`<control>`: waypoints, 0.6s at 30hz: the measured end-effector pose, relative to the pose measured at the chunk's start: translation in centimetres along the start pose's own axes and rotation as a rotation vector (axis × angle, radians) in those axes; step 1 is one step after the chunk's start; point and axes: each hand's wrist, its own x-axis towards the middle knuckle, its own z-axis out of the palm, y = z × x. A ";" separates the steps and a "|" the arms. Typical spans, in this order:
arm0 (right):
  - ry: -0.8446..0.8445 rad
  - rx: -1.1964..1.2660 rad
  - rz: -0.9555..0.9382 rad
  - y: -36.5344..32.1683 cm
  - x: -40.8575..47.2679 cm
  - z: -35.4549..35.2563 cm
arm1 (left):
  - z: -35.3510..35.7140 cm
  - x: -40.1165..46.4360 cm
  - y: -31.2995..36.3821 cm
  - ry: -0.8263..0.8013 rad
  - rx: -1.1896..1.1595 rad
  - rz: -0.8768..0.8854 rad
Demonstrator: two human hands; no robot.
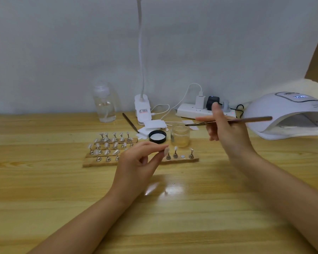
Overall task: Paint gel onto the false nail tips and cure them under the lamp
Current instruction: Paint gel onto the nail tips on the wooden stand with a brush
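In the head view, a false nail tip [166, 151] on its small metal stand is pinched between the thumb and fingertips of the left hand [139, 162], just in front of the left end of the short cork strip [182, 160]. On that strip two more stands with tips, a bare magnet disc and a further stand are seen. To the strip's left, three longer strips [108, 153] crowded with tipped stands are laid edge to edge. Behind the strip, an open glass jar [180, 135] of gel is stood, its black lid [157, 136] beside it. Above and right of the jar, a gel brush [228, 121] is gripped level by the right hand [226, 131], bristles pointing left. Far right of the strip, the white curing lamp [286, 114] is set with its mouth open toward the table [44, 180]. A broad bare stretch of wood is left between the strip and the near edge.
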 end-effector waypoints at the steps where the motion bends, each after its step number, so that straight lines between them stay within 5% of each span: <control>1: -0.012 -0.043 0.013 0.1 0.8 -0.2 | 0.0 0.0 0.0 0.007 -0.010 -0.005; 18: -0.138 -0.723 -0.083 0.2 5.1 4.3 | -0.1 0.1 0.1 -0.024 -0.049 -0.018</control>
